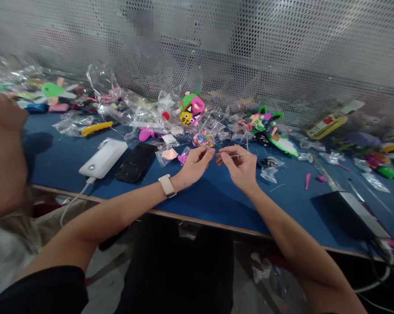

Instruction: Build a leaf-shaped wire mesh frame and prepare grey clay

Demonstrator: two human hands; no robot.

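Observation:
My left hand, with a pale band at its wrist, is closed in a pinch; what lies between its fingertips is too small to make out. Close by on the right, my right hand pinches a thin light wire that crosses its fingers. A small gap separates the two sets of fingertips. Just beyond them lies a multicoloured clay piece. Behind it is a round clay figure with a yellow cat face. Pink clay and peach clay lie left of my left hand.
A white power bank, a black phone and a yellow cutter lie to the left. Clay figures and plastic wrappers line the perforated metal panel. A dark box stands at right. Another person's arm reaches in at left.

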